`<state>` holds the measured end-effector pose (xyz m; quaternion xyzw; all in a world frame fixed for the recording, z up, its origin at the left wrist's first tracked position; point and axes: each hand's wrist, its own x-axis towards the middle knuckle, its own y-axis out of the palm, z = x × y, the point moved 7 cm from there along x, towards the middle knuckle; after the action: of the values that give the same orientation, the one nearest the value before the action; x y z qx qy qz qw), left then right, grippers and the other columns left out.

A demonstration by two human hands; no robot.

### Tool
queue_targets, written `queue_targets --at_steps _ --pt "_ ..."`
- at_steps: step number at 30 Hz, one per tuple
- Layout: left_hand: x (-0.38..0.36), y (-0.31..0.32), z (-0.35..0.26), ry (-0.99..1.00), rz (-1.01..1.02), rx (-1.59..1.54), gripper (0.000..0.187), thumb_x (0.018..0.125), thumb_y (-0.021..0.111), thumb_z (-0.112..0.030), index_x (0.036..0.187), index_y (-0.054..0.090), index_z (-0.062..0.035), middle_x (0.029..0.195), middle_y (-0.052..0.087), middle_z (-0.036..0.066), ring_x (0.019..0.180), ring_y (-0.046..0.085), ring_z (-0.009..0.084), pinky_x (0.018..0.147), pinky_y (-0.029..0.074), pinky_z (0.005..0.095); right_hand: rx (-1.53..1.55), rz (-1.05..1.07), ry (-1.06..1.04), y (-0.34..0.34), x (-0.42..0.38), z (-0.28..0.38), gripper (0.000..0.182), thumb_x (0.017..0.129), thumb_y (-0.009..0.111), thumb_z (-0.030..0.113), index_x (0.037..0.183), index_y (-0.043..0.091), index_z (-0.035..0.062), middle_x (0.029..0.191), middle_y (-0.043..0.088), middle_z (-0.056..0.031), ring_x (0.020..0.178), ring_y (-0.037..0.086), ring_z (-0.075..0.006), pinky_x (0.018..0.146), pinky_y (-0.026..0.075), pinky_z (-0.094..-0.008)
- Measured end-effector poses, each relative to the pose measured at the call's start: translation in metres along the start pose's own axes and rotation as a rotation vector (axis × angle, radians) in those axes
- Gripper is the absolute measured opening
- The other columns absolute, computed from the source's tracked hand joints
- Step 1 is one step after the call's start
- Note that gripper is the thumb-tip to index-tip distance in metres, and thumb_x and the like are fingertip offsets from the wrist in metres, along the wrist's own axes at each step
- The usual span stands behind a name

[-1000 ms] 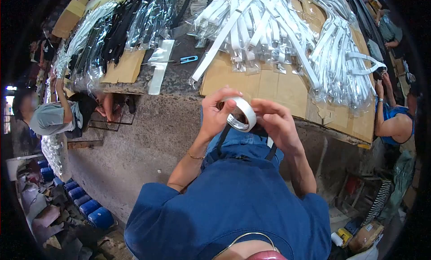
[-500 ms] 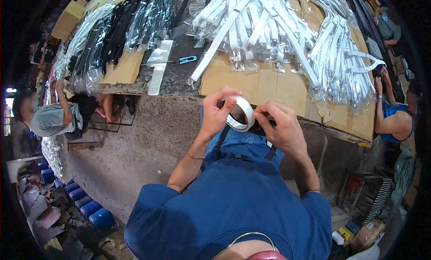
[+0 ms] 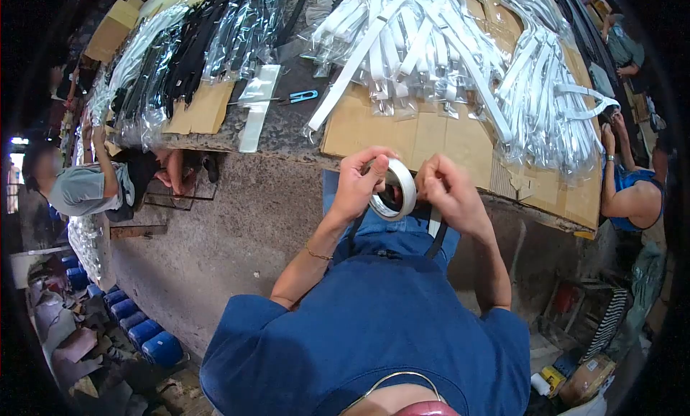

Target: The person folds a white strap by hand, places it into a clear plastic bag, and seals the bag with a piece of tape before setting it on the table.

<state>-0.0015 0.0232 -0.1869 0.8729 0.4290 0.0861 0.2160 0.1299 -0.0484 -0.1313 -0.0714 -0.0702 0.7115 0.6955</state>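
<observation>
In front of my blue shirt, I am holding a white roll of tape [image 3: 408,190] near the front edge of the table, with my left hand [image 3: 354,191] gripping its left side, thumb and fingers closing on the ring. My right hand [image 3: 454,197] is hovering just beside the roll, its fingers curling narrowly together; they are blurring a little, and I cannot tell whether they are pinching the tape's end. Beyond my hands, the dark, worn table [image 3: 286,134] is carrying a flattened cardboard sheet [image 3: 410,134], with white straps [image 3: 431,46] in clear plastic spreading over its far part. Left of the sheet, blue snips [image 3: 302,95] are lying near a pale flat strip [image 3: 254,114], and black straps [image 3: 188,67] are lying farther left, over another piece of cardboard [image 3: 198,114]. At my left, a person in a grey shirt [image 3: 85,190] is reaching toward the table; at my right, a person in a blue tank top [image 3: 638,200] is raising both hands near its edge. Below, the bare grey floor [image 3: 208,247] is running toward a row of blue containers [image 3: 162,349] at lower left, while a small carton [image 3: 589,376] is resting at lower right.
</observation>
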Motion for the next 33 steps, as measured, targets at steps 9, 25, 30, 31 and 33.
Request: queue_targets --at_steps 9,25,30,31,33 --pt "-0.01 0.007 -0.044 0.458 -0.046 0.374 0.036 0.089 0.067 -0.033 0.099 0.064 0.001 0.08 0.059 0.004 0.067 0.052 0.0087 0.056 0.038 0.0224 0.841 0.006 0.259 0.029 -0.014 -0.007 0.021 0.09 0.049 0.013 0.098 0.059 -0.0039 0.093 0.064 -0.0107 0.092 0.059 -0.0149 0.087 0.044 -0.0294" --pt "-0.016 0.022 -0.066 0.686 0.058 0.61 0.034 0.079 0.074 -0.033 0.091 0.069 -0.0022 0.068 0.058 0.008 0.057 0.055 0.0174 0.049 0.039 0.0271 1.08 0.023 0.203 0.043 -0.018 -0.014 0.015 0.079 0.049 0.003 0.091 0.056 -0.0012 0.085 0.063 -0.0099 0.081 0.06 -0.0146 0.078 0.046 -0.0264" --pt "-0.014 0.025 -0.066 0.653 0.072 0.624 0.043 0.084 0.068 -0.043 0.09 0.069 -0.0001 0.069 0.06 0.009 0.061 0.056 0.0164 0.051 0.039 0.0264 1.092 0.038 0.202 0.041 -0.02 -0.018 0.015 0.078 0.049 0.003 0.091 0.056 -0.0008 0.086 0.063 -0.0101 0.081 0.06 -0.0142 0.077 0.046 -0.0264" --pt "-0.014 0.026 -0.066 0.65 0.074 0.623 0.043 0.084 0.068 -0.043 0.09 0.069 -0.0001 0.069 0.06 0.009 0.061 0.056 0.0166 0.052 0.039 0.0266 1.097 0.047 0.213 0.041 -0.021 -0.021 0.014 0.078 0.05 0.003 0.091 0.056 -0.0005 0.087 0.063 -0.0103 0.081 0.06 -0.0142 0.077 0.046 -0.0264" --pt "-0.014 0.027 -0.066 0.647 0.077 0.622 0.043 0.084 0.068 -0.043 0.09 0.069 -0.0002 0.069 0.06 0.009 0.061 0.056 0.0168 0.052 0.039 0.0267 1.108 0.047 0.195 0.043 -0.023 -0.029 0.017 0.078 0.049 0.002 0.093 0.057 -0.0008 0.088 0.064 -0.0107 0.082 0.06 -0.0145 0.076 0.046 -0.0262"
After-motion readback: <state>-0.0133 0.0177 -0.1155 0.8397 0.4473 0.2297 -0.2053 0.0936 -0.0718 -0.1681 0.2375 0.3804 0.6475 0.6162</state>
